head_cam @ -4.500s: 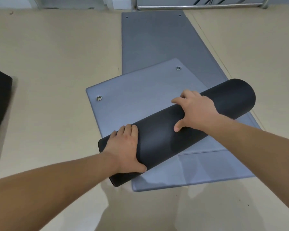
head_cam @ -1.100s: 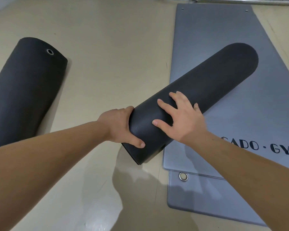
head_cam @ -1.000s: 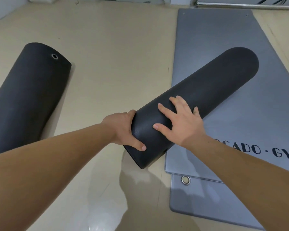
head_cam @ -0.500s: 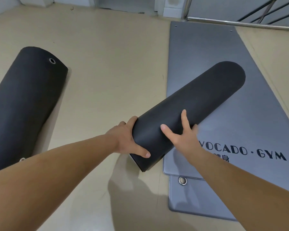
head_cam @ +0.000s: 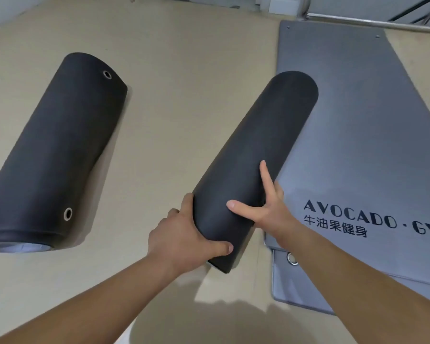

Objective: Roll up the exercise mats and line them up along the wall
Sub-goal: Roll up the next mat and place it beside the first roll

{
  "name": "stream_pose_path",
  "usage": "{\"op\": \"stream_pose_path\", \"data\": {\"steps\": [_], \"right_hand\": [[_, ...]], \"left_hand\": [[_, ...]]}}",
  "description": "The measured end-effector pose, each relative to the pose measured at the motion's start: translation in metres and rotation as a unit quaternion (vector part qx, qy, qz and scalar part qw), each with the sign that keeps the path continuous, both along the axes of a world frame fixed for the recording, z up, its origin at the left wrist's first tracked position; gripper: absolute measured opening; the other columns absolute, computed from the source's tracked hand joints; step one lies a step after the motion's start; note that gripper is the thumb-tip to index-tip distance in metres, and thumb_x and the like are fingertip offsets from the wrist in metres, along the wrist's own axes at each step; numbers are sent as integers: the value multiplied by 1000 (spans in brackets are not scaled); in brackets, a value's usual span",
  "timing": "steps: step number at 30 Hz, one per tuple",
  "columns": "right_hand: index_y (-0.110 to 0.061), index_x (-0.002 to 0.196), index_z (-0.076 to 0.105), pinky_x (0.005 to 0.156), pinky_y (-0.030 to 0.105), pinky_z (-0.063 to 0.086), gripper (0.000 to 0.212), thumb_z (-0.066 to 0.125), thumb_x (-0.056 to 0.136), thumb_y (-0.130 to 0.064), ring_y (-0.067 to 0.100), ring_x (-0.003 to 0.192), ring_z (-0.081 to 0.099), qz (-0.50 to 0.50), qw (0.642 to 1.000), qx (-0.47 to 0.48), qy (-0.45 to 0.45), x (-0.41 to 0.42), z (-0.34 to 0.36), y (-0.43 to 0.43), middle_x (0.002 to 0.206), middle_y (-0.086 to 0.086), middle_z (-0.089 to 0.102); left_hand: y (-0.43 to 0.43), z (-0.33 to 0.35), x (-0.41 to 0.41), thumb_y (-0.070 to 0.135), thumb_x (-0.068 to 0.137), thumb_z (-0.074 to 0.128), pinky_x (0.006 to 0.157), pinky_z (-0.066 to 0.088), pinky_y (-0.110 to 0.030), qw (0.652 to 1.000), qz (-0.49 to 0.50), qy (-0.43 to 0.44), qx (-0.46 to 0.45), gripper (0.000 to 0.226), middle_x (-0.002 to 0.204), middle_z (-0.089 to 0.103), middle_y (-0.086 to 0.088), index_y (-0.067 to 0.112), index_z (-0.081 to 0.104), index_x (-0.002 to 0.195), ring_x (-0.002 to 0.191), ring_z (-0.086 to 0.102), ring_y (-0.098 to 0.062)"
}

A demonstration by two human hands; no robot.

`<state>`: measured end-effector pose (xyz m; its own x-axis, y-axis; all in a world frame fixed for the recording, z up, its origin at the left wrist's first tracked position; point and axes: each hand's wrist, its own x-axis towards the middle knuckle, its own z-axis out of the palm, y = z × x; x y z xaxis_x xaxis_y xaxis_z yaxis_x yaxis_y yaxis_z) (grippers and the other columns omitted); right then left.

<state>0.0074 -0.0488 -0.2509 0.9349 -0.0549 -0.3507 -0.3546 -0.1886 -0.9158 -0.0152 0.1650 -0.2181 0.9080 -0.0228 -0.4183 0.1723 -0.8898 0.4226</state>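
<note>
Rightward on the floor (head_cam: 184, 83) lies a flat grey gym mat (head_cam: 358, 125), with a finished roll (head_cam: 52, 150) at left. Between them, the black rolled mat (head_cam: 258, 145) overlaps the flat mat's left edge. The left hand (head_cam: 184, 242) and right hand (head_cam: 266, 212) clasp its near end, which is apparently lifted. A loose grip could let it unroll. No containers show.

Rolled mat (head_cam: 255, 155) now mostly off the flat grey mat (head_cam: 358, 145); right hand (head_cam: 268, 211) from top to its right side.
</note>
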Motion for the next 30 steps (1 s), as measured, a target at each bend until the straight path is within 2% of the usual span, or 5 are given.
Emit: {"op": "stream_pose_path", "data": {"steps": [9,17,22,26,30], "right_hand": [[-87,136,11,116,52,43,121,95,50,-68,12,154,24,182,983,-8,15,38,1,87,169,-16,-3],[-76,147,11,122,38,33,117,89,60,-72,5,153,23,152,988,-3,-23,66,-2,153,169,-20,3],[-56,157,24,89,16,38,93,78,81,-65,3,118,43,37,998,-24,-42,46,0,189,153,-16,30],[-66,155,13,107,28,41,89,69,85,-71,3,132,47,71,997,34,0,37,-1,195,141,-34,40],[-68,152,14,118,32,36,90,72,83,-71,5,146,38,127,991,36,15,49,3,204,158,-27,37]], "left_hand": [[70,-7,-34,88,38,73,78,60,-43,986,167,-1,-25,100,104,64,14,46,34,119,90,69,-16],[120,-5,2,90,36,76,84,59,-44,977,209,-39,-17,111,113,63,18,52,36,133,98,68,-15],[142,3,9,88,40,77,83,61,-41,975,217,-40,-26,112,114,61,17,51,35,137,97,67,-13],[140,-1,-8,85,42,78,85,60,-41,968,245,-42,-47,101,110,58,17,54,35,129,97,65,-12],[147,-5,-14,86,43,78,85,60,-41,956,280,-52,-74,98,114,59,18,54,38,126,98,66,-10]]}}
